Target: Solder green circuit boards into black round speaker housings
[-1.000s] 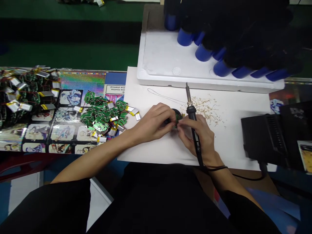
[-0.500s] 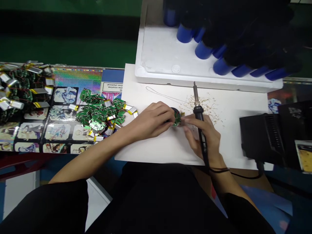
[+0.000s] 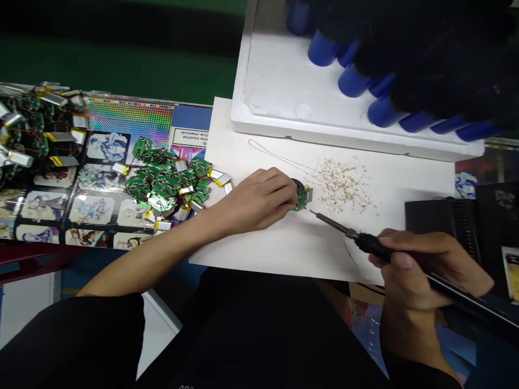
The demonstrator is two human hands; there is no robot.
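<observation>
My left hand (image 3: pixel 265 199) is closed around the edge of a small green circuit board (image 3: pixel 300 199) over the white board (image 3: pixel 251 251). A dark round rim shows behind the circuit board, and a small silver battery with a yellow end (image 3: pixel 309 194) sits at its right side. My left fingertips are partly hidden. My right hand (image 3: pixel 425 265) grips a soldering iron (image 3: pixel 371 246) by its black handle. The iron points left, its tip a short way to the lower right of the circuit board.
Circuit boards with batteries (image 3: pixel 162 183) lie piled on the left, with a larger heap (image 3: pixel 36 129) beyond. Tiny clippings (image 3: pixel 344 183) and a thin wire loop (image 3: pixel 279 158) lie on the white board. A foam tray (image 3: pixel 275 97) holds blue-ended cylinders; a black box (image 3: pixel 441 227) stands right.
My right hand has moved right, away from the circuit board. The soldering iron has swung from pointing up to pointing left toward the board. My left hand stays in place.
</observation>
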